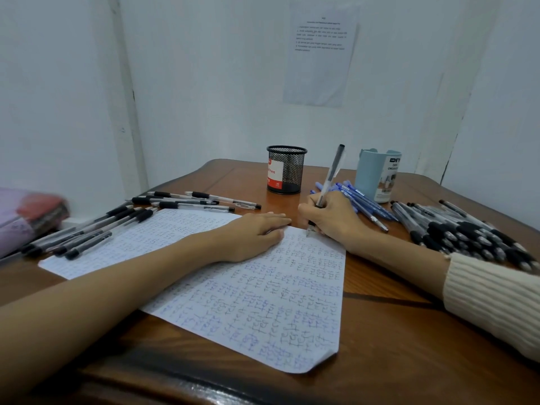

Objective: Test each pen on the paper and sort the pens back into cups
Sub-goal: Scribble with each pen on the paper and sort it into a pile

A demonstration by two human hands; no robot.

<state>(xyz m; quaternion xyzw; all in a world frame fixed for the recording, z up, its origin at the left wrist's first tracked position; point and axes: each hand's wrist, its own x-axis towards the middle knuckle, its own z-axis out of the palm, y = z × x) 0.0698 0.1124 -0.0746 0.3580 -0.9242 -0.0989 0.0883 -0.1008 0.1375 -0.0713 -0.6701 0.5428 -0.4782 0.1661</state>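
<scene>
My right hand grips a black pen upright, its tip touching the top right corner of the squared paper, which is covered in blue and black scribbles. Flat on the paper's upper edge lies my left hand, fingers straight. A black mesh cup and a pale blue cup stand at the back of the table. Black pens lie in a row at the left, more black pens behind the paper, blue pens by the blue cup, and a big heap of black pens at the right.
The brown wooden table stands in a white corner. A printed sheet is stuck on the wall. A pink and red bundle lies at the far left edge.
</scene>
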